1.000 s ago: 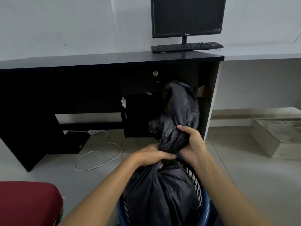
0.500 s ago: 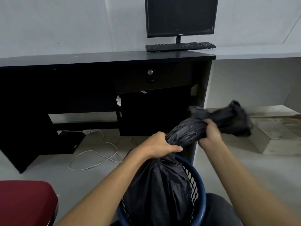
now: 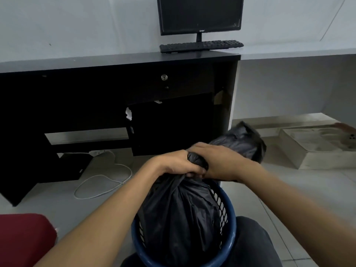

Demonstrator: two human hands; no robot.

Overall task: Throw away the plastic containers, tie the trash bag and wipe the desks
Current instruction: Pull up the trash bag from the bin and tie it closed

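a red chair seat [image 3: 25, 239] fills the lower left corner, and behind it a black desk [image 3: 115, 60] runs along the pale wall, a white cable [image 3: 104, 182] looped on the floor beneath it. at centre, a person's left hand [image 3: 173, 164] is clenched around the gathered neck of a black trash bag [image 3: 179, 212], fingers curled shut on the plastic just above the bag's bulging body. the bag sits inside a blue mesh bin [image 3: 229, 224] between the person's knees. touching it on the right, the right hand [image 3: 221, 162] is also closed over the twisted neck, with the loose tail of the bag sticking out beyond it toward the right; the fingertips are tucked under and cannot be seen clearly. a monitor [image 3: 200, 14] and keyboard [image 3: 201, 46] stand on the desk's right end, and a pale concrete block [image 3: 316, 151] lies on the floor at far right. no plastic containers are in view, so they are judged to be inside the bag already. the tying looks to be under way, the neck twisted but no finished knot visible. the desk wiping appears still to come, with no cloth in sight.
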